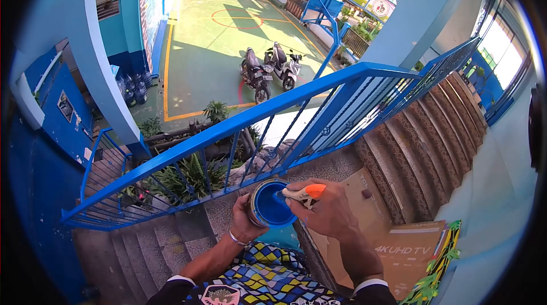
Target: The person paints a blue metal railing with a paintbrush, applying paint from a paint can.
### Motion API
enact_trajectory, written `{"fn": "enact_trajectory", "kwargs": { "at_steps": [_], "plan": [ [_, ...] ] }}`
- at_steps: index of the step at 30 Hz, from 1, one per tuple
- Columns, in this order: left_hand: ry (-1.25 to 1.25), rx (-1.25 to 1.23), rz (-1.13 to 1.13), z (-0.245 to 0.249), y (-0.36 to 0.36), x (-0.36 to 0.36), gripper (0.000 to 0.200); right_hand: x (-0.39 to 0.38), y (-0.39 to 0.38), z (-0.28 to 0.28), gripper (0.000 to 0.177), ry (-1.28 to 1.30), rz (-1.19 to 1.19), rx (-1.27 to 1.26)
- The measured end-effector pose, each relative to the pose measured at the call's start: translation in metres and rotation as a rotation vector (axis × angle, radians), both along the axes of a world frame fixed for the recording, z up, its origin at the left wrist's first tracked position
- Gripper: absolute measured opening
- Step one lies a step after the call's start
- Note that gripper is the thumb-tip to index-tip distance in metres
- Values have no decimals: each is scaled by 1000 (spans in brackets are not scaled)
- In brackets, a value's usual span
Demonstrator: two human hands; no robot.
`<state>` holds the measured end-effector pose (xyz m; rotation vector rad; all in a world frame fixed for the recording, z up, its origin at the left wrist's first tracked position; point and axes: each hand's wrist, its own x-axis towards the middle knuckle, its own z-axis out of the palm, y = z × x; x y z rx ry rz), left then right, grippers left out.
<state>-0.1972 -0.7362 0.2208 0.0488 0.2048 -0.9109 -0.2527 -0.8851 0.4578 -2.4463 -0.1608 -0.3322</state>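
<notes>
My left hand (244, 220) is closed around the side of a paint can (254, 209) with blue paint (274, 202) inside. Between the fingers of my right hand (327, 211) is a paintbrush (305, 193) with a pale handle that ends in orange. The brush's head reaches over the can's right rim, its tip at the blue paint; how deep it dips is hard to tell. Just beyond the can runs a blue metal stair railing (228, 134) with thin bars below its handrail.
Stairs climb on the right (421, 140) and descend at lower left (139, 254). Flattened cardboard (407, 254) covers the landing beside my right arm. Plants (191, 177) grow behind the railing. Two motorbikes (257, 74) stand on the green court (194, 54) below.
</notes>
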Motion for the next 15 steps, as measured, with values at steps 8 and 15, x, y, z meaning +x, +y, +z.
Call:
{"fn": "enact_trajectory", "kwargs": {
  "at_steps": [8, 15],
  "plan": [
    [-28, 31, -6, 3, 12, 7, 55, 16, 20, -15, 25, 73, 9, -204],
    [-14, -48, -14, -18, 20, 20, 60, 10, 18, -9, 28, 17, -118, 198]
  ]
}}
